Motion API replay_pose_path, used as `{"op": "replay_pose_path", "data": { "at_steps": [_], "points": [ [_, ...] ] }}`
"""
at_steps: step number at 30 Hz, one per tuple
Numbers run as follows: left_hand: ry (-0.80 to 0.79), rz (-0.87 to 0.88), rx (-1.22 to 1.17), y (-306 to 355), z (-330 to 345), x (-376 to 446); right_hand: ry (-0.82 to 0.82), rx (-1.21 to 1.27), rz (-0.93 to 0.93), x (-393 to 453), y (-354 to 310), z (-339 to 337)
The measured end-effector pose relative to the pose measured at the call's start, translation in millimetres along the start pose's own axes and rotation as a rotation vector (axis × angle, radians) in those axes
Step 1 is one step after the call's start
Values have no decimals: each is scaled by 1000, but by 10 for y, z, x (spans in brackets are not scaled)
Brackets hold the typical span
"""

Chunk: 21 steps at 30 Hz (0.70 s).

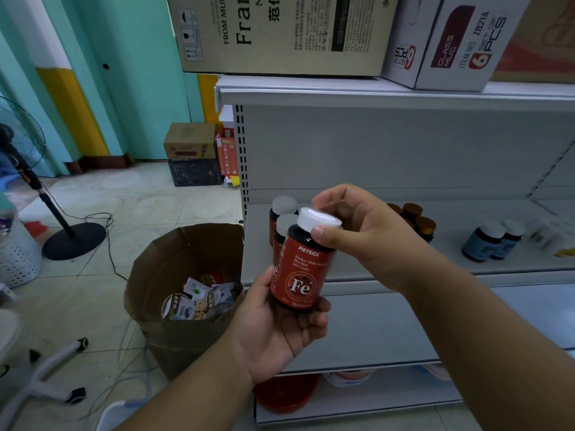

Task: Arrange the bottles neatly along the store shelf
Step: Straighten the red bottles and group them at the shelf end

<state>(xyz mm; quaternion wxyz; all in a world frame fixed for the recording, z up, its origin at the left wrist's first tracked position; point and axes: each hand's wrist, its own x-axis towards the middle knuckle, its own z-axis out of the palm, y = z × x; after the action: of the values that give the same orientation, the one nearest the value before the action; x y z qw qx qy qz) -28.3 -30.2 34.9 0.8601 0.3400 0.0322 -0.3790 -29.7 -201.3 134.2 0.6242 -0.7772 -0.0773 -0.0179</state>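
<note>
I grip the red bottle (300, 269) in front of the shelf (404, 275): left hand (280, 334) fingers curl under its base, right hand (357, 231) fingers pinch the white cap. Just behind my fingers two matching bottles (281, 222) already stand; this one still needs placing.

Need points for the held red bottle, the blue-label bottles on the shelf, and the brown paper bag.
held red bottle (298, 275): head view, on its red front label.
blue-label bottles (480, 245): head view, on the blue label of the nearer one.
brown paper bag (174, 343): head view, on its front outer wall.
</note>
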Motion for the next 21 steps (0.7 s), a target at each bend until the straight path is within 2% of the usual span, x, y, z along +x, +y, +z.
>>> {"op": "replay_pose_path", "data": {
  "at_steps": [2, 7, 9, 11, 14, 18, 21],
  "points": [
    [60, 81, 202, 17, -56, 52, 44, -49, -24, 11, -10, -40],
    [368, 492, 1419, 93, -415, 218, 219, -313, -145, 143, -32, -242],
    [415, 585, 1708, 98, -606, 359, 316, -377, -170, 221, -16, -324],
    [463, 566, 1904, 91, -711, 503, 388, -397, -174, 312, 39, -378],
    [501, 436, 2105, 97, -795, 652, 443, -404, -175, 482, 181, -404],
    [441, 390, 2240, 104, -895, 782, 485, -416, -179, 726, 348, -423],
    [425, 369, 2325, 84, -921, 845, 458, -466, -161, 965, 440, -449]
  ]
}}
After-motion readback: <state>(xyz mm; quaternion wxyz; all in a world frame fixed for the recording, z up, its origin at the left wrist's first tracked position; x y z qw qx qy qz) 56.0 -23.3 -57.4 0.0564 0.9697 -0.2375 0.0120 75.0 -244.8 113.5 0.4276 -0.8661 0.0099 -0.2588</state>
